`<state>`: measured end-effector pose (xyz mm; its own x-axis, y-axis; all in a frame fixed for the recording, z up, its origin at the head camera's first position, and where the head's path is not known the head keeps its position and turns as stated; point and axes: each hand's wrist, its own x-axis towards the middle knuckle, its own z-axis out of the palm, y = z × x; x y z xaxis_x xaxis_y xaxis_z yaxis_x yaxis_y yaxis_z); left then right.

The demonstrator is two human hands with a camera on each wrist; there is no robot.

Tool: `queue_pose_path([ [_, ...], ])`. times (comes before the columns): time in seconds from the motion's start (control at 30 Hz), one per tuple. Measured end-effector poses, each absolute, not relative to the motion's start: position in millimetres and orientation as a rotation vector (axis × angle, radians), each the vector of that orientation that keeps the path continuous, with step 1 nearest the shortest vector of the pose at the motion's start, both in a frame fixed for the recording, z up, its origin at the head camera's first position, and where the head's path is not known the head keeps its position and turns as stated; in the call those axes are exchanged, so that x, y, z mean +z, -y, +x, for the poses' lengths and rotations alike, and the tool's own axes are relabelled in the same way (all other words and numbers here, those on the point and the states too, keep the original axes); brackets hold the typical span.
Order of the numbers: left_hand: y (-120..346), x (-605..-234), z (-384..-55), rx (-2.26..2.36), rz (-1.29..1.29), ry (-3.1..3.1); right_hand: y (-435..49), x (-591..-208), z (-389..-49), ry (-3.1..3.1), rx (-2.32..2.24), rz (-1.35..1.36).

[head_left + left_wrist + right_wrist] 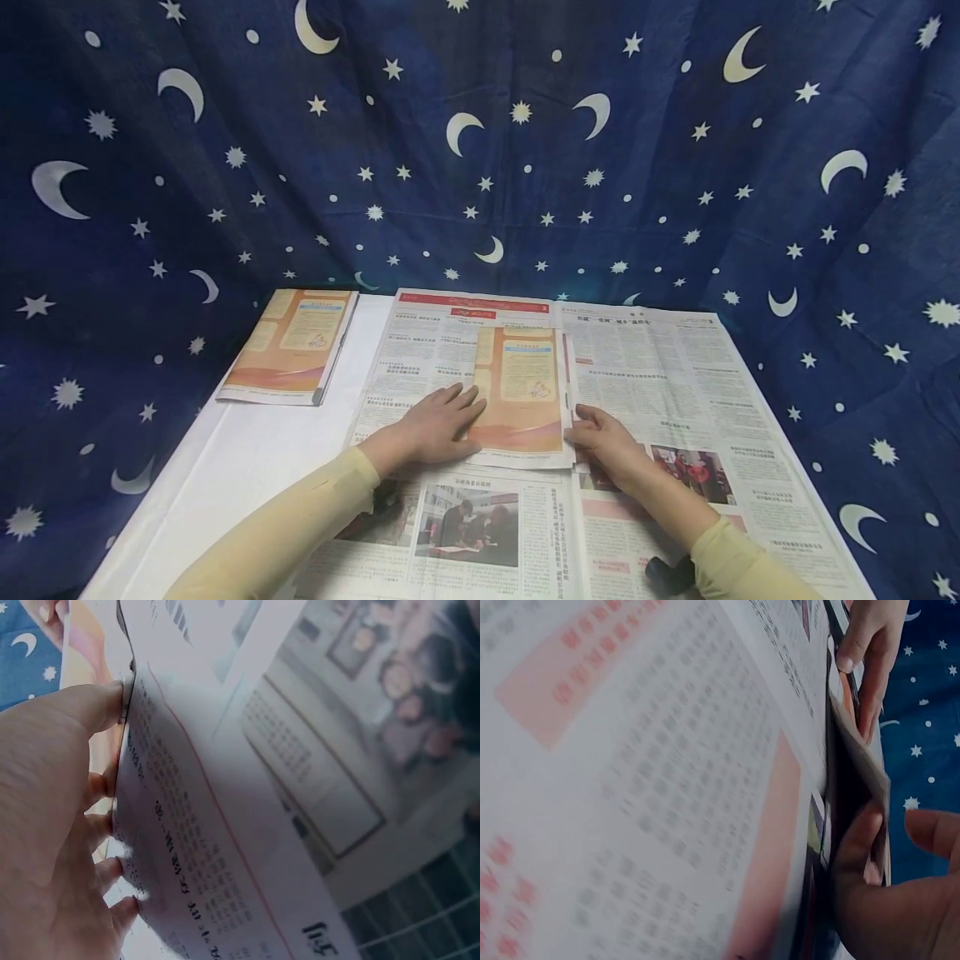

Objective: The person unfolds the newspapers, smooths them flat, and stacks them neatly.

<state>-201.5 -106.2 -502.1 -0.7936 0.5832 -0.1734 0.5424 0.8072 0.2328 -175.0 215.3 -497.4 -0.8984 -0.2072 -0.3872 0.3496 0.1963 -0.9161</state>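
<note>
A white table (180, 475) bears a spread newspaper (667, 392) and, further left, a folded orange-printed paper (288, 350).

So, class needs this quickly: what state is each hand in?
Left hand: open, touching the middle folded newspaper.
Right hand: at its right edge; can't tell if gripping.

Smooth paper in right bundle (521, 400), left bundle (288, 346) and thin, matt newspaper (660, 392); matt cloth in far curtain (420, 150).

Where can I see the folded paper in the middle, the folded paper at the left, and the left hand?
Middle folded paper (521, 396): head view, centre of its orange page.
Left folded paper (289, 350): head view, centre of its orange page.
Left hand (438, 427): head view, back of the hand.
</note>
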Motion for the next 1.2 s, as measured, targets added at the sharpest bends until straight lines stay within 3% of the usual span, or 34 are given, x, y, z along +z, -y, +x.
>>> queue_pose_path([
  [0.3,105,-500,-202,0.220,0.862,-2.750,-204,-499,-167,-1.876,-1.785,-0.008],
  [0.53,106,-495,-204,0.342,0.842,-2.710,-188,-490,-160,-2.075,-1.714,-0.077],
  [0.73,113,-487,-213,0.768,0.777,-2.580,-167,-474,-156,-2.241,-1.681,-0.234],
  [0.97,120,-443,-219,1.354,0.538,-2.334,-133,-451,-163,-2.187,-1.743,-0.543],
  [1.2,133,-410,-220,1.696,0.324,-2.083,-92,-444,-174,-2.201,-1.689,-0.651],
])
